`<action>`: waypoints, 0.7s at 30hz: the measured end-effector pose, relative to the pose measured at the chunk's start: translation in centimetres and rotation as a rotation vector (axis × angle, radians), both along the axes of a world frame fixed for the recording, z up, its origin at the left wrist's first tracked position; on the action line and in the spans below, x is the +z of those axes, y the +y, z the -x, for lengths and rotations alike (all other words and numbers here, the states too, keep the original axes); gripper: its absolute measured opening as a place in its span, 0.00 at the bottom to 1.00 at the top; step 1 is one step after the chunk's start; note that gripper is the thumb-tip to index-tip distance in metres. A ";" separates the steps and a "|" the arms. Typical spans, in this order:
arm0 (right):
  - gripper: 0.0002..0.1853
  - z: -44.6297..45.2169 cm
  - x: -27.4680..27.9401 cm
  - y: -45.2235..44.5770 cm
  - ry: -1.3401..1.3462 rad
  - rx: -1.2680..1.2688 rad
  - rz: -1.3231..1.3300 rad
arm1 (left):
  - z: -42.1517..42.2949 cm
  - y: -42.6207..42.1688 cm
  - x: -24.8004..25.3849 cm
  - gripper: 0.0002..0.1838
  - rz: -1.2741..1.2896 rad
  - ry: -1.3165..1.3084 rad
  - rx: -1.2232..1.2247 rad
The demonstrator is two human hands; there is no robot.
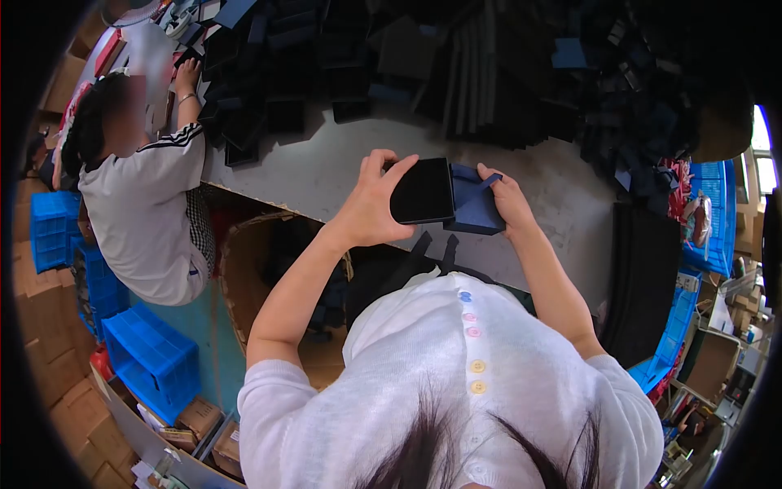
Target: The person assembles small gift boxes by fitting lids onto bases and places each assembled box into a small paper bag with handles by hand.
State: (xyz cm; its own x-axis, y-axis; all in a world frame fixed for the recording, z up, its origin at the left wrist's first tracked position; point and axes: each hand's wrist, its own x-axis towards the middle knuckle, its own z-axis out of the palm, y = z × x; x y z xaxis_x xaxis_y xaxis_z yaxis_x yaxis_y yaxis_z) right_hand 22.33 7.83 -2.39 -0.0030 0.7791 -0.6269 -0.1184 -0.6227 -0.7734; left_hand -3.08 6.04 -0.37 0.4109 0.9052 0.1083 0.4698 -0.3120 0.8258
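Note:
My left hand [373, 197] grips a shallow black box part [425, 191] by its left side, thumb along the near edge and fingers at the far edge. Against its right side sits a dark blue box part [475, 200] with a ribbon-like strip across its top corner. My right hand [509, 198] holds that blue part at its right edge, fingers curled round it. Both parts are held above the grey table [562, 236], edges touching or nearly so. Whether one is partly inside the other I cannot tell.
Dark stacked boxes and panels [481, 73] crowd the table's far side. At the left, a person in a white shirt [147, 204] reaches onto the table. Blue crates [151, 359] stand on the floor at lower left. An open cardboard box [244, 269] sits below the table edge.

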 end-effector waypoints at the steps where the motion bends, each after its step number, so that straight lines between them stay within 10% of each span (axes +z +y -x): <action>1: 0.16 -0.1 0.0 -0.2 -0.014 -0.004 -0.005 | -0.1 -0.1 -0.1 0.47 0.001 0.029 -0.015; 11: 0.14 -1.2 0.1 -1.5 -0.145 0.108 -0.159 | -2.8 -1.5 0.0 0.48 0.022 0.027 -0.167; 15: 0.13 2.9 -4.5 -5.0 -0.324 -0.059 -0.548 | -7.3 -2.3 -1.7 0.41 0.384 -0.858 0.207; 21: 0.24 -3.9 -0.3 -2.1 -0.284 0.509 -0.625 | -2.6 -4.5 -1.1 0.21 0.279 -0.170 0.152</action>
